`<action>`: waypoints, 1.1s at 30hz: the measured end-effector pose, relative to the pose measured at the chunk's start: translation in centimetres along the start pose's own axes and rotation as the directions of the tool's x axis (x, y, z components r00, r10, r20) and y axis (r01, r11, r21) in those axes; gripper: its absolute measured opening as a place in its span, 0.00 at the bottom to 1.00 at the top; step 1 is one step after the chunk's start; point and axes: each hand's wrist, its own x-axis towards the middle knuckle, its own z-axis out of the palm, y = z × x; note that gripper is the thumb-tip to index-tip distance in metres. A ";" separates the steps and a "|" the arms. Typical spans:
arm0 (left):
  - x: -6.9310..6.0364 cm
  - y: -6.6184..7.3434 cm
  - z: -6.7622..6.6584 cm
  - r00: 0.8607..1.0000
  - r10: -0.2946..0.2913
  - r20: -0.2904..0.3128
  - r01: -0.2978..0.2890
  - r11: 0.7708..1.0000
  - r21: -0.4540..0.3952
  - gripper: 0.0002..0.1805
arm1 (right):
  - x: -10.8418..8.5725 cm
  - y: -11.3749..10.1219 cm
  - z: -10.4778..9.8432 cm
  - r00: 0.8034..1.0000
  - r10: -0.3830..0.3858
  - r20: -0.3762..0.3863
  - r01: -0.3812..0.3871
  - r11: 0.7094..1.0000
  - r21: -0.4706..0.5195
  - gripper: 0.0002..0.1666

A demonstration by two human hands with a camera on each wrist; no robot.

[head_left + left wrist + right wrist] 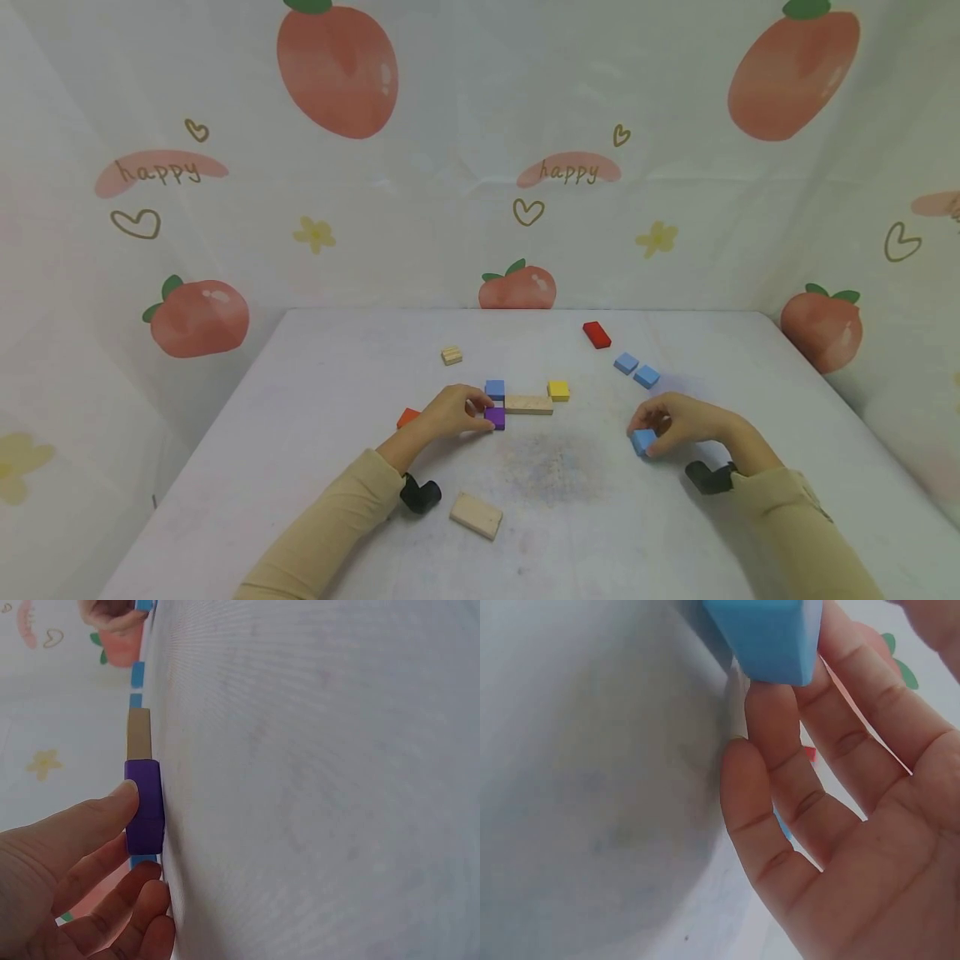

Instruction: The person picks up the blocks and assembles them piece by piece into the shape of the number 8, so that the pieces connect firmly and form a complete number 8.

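Note:
The left hand holds a purple block by its edges on the table, beside a blue block and the left end of a long wooden block. In the left wrist view the thumb of the left hand lies on the purple block, fingers curled beneath. On the right, the right hand pinches a light blue block between thumb and fingers. The right wrist view shows fingers of the right hand against this block; the thumb tip is hidden there.
A yellow block touches the long block's far right corner. Two light blue blocks and a red block lie at the back right. A small striped wooden piece, an orange block and a wooden block lie leftward.

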 end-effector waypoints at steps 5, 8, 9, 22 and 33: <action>0.0 0.0 0.0 1.000 -0.004 -0.004 0.004 1.000 -0.002 0.16 | 0.5 -0.3 -0.1 1.000 0.024 -0.019 -0.025 0.999 -0.026 0.15; 0.0 0.1 0.0 1.000 -0.004 -0.005 0.004 1.000 -0.001 0.16 | 0.9 -0.6 -0.1 0.999 0.043 -0.026 -0.044 0.998 -0.041 0.16; -0.1 0.1 -0.1 1.000 -0.005 -0.003 0.005 1.000 -0.002 0.16 | 1.0 -0.7 -0.1 0.998 0.051 -0.029 -0.052 0.998 -0.046 0.16; -0.1 0.3 -0.3 1.000 -0.003 0.009 0.003 1.000 -0.004 0.17 | 2.5 -2.0 0.4 0.996 0.055 -0.073 -0.060 0.995 -0.077 0.17; -0.1 0.4 -0.2 1.000 -0.018 0.008 0.018 1.000 -0.007 0.17 | 4.0 -2.8 0.9 0.996 -0.028 -0.086 0.022 0.997 -0.069 0.17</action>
